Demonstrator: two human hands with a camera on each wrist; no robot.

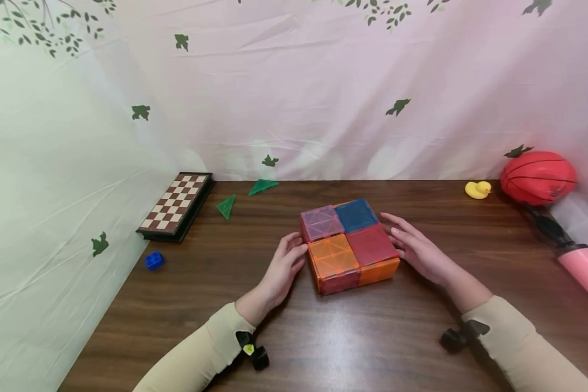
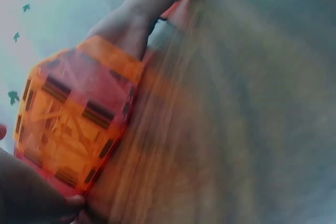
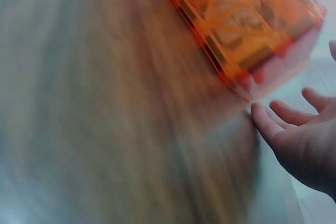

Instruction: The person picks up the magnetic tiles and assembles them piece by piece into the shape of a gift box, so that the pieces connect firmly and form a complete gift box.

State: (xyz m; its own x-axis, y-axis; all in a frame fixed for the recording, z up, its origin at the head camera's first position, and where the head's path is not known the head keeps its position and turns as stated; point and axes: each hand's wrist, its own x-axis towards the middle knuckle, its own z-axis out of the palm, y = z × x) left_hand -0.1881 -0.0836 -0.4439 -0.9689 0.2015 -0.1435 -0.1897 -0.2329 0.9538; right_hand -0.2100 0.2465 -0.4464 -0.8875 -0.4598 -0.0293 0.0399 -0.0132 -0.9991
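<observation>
Tile box (image 1: 349,245) of coloured see-through panels, mid-table, flanked by two flat hands

The box sits on the wooden table (image 1: 372,337) between both hands; its panels look only lightly joined, so uneven sideways pressure could probably pop a wall or slide the whole thing; left hand (image 1: 280,272) lies at the left wall, fingers straight, tips touching or just beside it, gripping nothing; right hand (image 1: 418,250) rests palm-down, fingers extended and relaxed, near the right wall, contact unclear; the blurred wrist views add little.
</observation>
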